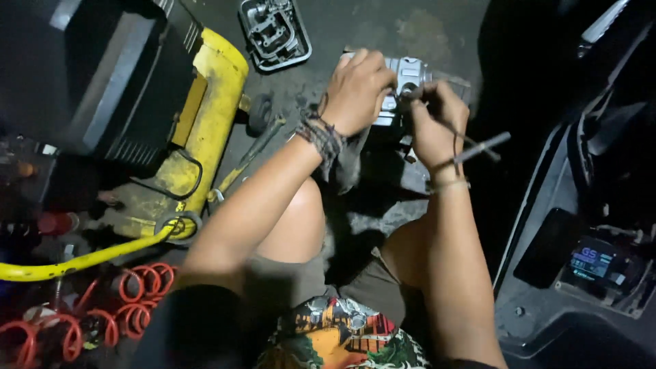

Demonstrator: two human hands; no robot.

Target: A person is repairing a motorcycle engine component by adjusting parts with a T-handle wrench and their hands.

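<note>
Engine part: a pale grey cast-metal piece (404,75) with ribs and rounded bosses, lying on the dark, stained floor (410,27) in front of the person's bent knees; much of it is hidden by the two hands.
Left hand: the left hand (355,92) lies on top of the part's left side, fingers curled down over it in a closed grip; cord bracelets circle the wrist, and a dark rag (345,160) hangs below it.
Right hand: the right hand (434,119) has its fingers pinched shut around a thin dark tool (413,92), whose tip meets the part's right side.
Part relative to grip: directly under both hands, touching each, between them and the floor.
T-handle wrench: a grey metal bar (482,145) just beside the right wrist.
Surroundings: a yellow machine (205,116) to the left, a second metal cover (275,33) beyond it, red coiled hose (137,283) at lower left.
</note>
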